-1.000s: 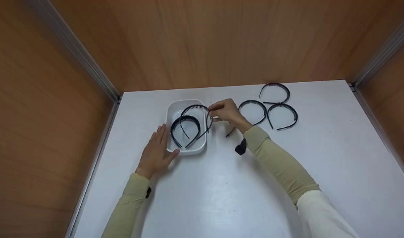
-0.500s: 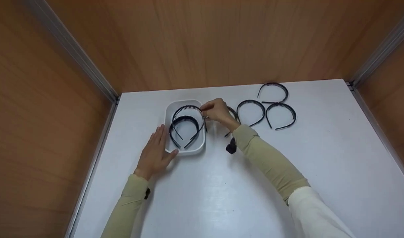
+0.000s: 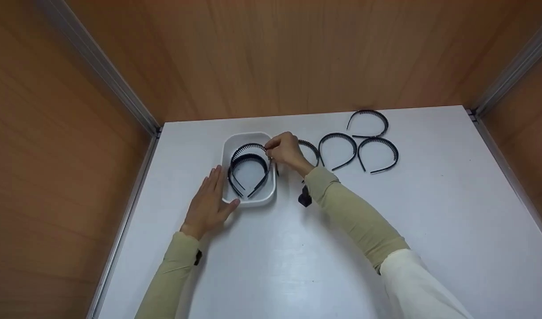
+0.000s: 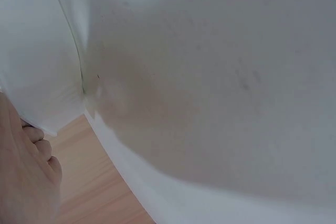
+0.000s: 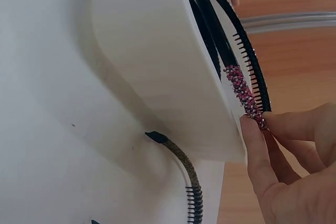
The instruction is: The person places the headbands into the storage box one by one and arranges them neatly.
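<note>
Closest to the desk's near edge, olive sleeves [image 3: 171, 274] reach in on both sides, white cloth [image 3: 419, 283] above the right one. Here's the left hand [image 3: 206, 208], fingers straight and together along the left wall of a white container [image 3: 257, 203], thumb spread to its near corner. The right hand [image 3: 285, 149] bends in at the container's right rim, thumb and fingertips pinching one headband [image 5: 240, 85] by a pink-beaded stretch, its toothed arch over the container. Inside that lies at least one more, a dark headband [image 3: 251, 157]; whether it's a stack, I can't tell.

All this sits on a glossy white desk [image 3: 288, 248], the container nearer the far left corner. Out right, four loose ones, count them: a half-hidden headband [image 3: 313, 148] behind the right wrist, a second headband [image 3: 337, 134] beside it, a third headband [image 3: 377, 139] next along, and a fourth headband [image 3: 387, 122] right up at the far edge, towards the far right corner. Beyond, wood-grain panels [image 3: 271, 57] on three sides, metal rails [image 3: 107, 66] at the corners.
</note>
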### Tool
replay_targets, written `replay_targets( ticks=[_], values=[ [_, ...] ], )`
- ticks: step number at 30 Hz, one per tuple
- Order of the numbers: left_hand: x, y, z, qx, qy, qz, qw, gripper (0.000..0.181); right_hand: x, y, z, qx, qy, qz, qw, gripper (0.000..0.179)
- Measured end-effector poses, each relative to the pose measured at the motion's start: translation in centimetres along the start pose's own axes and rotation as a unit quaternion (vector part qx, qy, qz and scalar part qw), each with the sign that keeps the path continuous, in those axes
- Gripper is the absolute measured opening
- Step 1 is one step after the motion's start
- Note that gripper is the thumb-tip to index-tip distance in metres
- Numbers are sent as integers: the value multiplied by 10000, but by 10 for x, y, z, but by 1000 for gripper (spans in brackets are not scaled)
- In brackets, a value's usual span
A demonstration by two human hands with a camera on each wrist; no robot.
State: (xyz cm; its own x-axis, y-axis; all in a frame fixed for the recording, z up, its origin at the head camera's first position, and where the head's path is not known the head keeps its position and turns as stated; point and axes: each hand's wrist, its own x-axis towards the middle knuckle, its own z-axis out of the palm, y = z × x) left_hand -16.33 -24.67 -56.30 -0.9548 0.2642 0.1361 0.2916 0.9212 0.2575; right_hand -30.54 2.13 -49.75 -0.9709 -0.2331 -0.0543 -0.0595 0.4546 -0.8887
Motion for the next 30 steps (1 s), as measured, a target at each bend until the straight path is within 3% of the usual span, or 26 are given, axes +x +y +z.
replay_targets(
  ticks=[9,16,30],
  values=[
    [-1,-2,1,-3,116,111,9999,102,-1,-6,12,-107,-47,-1,9999,16],
    [-1,-1,1,-132,26,89,9999,102,-1,-7,19,-320,1,23,9995,14],
    [-2,-2,1,-209,59,124,9997,100,-4,-8,22,-440,-64,-165,9989,15]
  ],
)
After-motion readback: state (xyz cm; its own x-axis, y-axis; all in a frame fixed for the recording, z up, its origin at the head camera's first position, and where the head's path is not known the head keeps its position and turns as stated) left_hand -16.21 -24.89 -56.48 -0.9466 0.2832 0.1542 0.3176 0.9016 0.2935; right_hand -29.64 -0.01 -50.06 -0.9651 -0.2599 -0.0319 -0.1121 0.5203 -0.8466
